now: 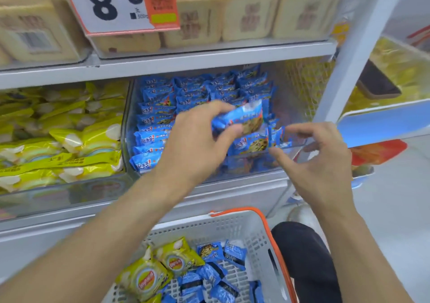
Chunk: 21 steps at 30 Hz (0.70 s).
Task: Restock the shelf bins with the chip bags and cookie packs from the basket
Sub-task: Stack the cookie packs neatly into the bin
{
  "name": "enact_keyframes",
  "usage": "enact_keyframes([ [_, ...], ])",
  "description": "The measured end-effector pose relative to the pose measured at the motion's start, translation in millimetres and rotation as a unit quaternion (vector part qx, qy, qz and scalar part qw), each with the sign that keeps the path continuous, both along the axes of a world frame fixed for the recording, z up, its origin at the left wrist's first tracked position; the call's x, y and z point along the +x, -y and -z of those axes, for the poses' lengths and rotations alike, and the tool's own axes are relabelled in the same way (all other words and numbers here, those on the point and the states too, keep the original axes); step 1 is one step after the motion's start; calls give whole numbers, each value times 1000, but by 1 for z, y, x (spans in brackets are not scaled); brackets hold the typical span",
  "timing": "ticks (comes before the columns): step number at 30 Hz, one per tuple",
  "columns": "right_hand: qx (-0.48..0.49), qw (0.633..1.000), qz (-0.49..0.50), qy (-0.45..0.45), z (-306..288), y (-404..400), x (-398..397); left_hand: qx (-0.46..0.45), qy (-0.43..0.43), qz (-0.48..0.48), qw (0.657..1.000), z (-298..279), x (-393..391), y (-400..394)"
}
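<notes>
Over clear bin [288, 150], left hand [195, 139] grips 1 cookie pack [244, 117]; right hand [325, 163] fingers loose, holding nothing.

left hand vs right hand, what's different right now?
The left hand pinches a blue cookie pack over the cookie bin; the right hand holds nothing. The left hand's fingers curl round the pack; the right hand's fingers are spread and only loosely bent beside the bin's front right corner. Both are bare and reach to the same bin.
</notes>
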State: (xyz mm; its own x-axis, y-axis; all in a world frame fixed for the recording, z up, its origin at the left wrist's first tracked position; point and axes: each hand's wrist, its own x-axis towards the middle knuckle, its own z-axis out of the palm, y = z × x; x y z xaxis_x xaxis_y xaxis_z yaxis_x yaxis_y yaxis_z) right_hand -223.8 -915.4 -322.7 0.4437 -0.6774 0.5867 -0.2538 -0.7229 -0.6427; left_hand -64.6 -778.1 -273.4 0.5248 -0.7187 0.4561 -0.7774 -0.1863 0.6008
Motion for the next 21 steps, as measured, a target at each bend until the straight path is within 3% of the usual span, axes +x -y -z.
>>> enact_keyframes([
  [8, 37, 997, 70, -26, 12, 19, 12, 112, 31, -6, 993, -13, 31, 110],
  [14, 63, 995, 80, 12, 8, 18, 21, 161, 5, 9, 987, 0, 44, 139],
  [21, 62, 993, 98, 21, 4, 14, 26, 211, 125, 21, 969, 13, 43, 150],
])
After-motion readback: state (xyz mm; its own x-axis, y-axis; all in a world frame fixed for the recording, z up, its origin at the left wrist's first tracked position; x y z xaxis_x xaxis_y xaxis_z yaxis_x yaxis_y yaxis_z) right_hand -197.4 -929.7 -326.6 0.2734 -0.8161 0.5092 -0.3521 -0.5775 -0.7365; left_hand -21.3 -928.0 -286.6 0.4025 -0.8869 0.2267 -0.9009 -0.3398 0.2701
